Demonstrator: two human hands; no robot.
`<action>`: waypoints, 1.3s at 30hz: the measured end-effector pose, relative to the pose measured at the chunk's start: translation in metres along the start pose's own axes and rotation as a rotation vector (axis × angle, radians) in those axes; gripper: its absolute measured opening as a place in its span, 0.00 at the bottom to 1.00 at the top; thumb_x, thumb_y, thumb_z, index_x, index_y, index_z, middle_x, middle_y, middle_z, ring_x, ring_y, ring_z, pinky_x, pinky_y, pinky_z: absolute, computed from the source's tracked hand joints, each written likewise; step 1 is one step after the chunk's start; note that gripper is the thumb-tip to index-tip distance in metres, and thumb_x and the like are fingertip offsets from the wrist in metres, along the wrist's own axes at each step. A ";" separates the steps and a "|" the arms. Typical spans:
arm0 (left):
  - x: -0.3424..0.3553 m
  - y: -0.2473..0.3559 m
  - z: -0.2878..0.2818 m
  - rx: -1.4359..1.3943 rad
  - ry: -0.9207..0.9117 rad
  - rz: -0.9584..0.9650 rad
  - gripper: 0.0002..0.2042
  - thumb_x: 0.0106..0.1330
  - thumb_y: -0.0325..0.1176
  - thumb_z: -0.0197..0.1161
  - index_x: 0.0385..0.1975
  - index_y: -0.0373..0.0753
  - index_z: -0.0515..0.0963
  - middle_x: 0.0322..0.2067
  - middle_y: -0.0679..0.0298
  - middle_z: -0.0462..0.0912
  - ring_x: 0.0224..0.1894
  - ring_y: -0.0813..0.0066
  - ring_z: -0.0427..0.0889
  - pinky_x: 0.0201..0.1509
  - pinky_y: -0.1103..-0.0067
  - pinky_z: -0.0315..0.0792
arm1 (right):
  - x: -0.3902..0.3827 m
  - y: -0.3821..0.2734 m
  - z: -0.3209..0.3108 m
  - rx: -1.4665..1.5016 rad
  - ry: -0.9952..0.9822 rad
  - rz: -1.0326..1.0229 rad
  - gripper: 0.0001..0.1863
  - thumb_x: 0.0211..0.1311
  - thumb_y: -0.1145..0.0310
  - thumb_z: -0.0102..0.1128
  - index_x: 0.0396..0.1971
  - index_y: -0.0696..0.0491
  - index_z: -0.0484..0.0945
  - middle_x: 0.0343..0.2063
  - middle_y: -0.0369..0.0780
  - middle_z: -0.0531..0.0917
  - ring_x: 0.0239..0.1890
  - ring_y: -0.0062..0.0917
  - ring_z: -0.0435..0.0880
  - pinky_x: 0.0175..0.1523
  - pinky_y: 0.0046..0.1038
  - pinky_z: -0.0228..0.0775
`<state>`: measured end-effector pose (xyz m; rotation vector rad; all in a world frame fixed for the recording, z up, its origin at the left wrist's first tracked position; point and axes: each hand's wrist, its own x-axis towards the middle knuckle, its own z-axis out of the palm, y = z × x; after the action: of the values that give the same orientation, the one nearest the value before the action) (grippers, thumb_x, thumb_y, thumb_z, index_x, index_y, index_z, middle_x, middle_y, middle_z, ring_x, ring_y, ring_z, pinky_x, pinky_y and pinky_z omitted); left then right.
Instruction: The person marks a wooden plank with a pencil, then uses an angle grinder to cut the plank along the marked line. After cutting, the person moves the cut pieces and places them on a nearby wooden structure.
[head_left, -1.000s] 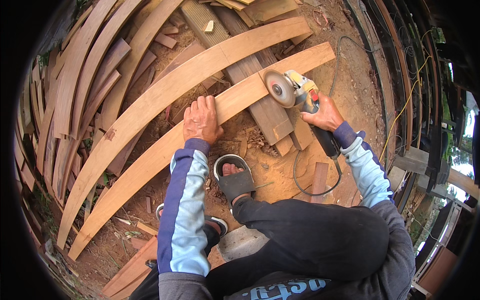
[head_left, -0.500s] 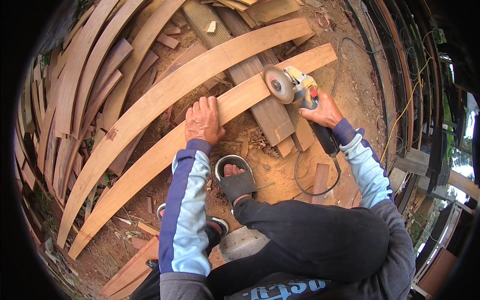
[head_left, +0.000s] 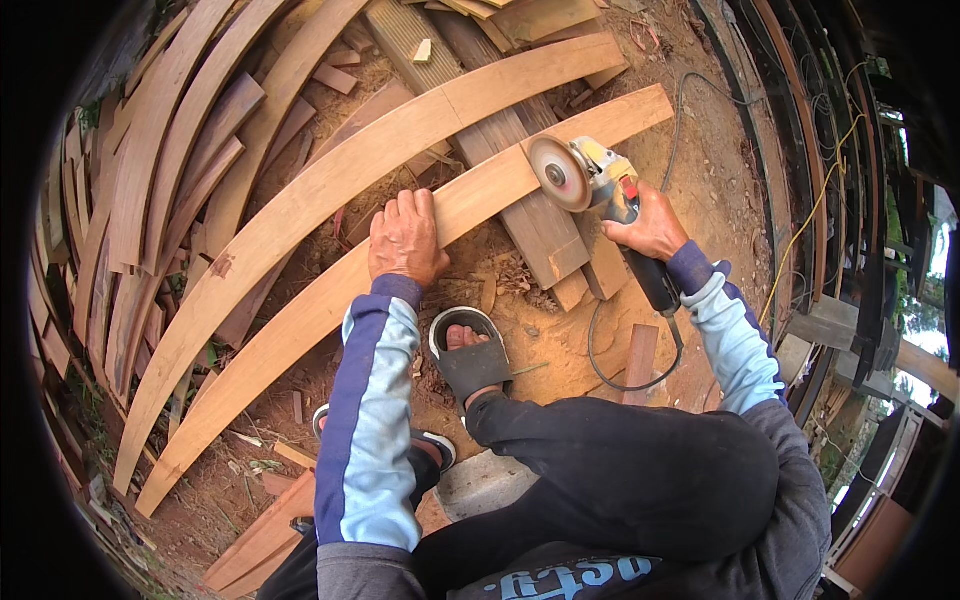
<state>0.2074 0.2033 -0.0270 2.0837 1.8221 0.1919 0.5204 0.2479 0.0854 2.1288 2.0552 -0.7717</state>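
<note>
Planks, mostly curved, heaped at far left. Next, far board, long, bowed, laid across beam, with dark stain toward its left end. Then near board, likewise bowed, also across beam, closer to beam's near end. Left hand grasping near board left of beam, fingers curled over its far edge. Sandalled foot on ground, off beam's near left corner. Grinder by beam's right edge, disc overlapping near board in view, contact impossible to tell. Right hand clasped around grinder's body, right of beam. Cord looping from grinder's rear end across reddish offcut, off beam's near right corner
</note>
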 end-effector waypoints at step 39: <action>0.001 0.001 -0.001 0.013 -0.026 0.002 0.31 0.38 0.36 0.77 0.43 0.40 0.68 0.38 0.59 0.72 0.44 0.62 0.77 0.47 0.69 0.71 | 0.005 0.008 0.005 0.019 -0.009 0.021 0.32 0.38 0.57 0.72 0.36 0.69 0.73 0.32 0.58 0.80 0.36 0.44 0.83 0.43 0.38 0.75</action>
<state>0.2079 0.2045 -0.0254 2.0869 1.8110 0.1528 0.5262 0.2495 0.0766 2.1499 2.0256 -0.7994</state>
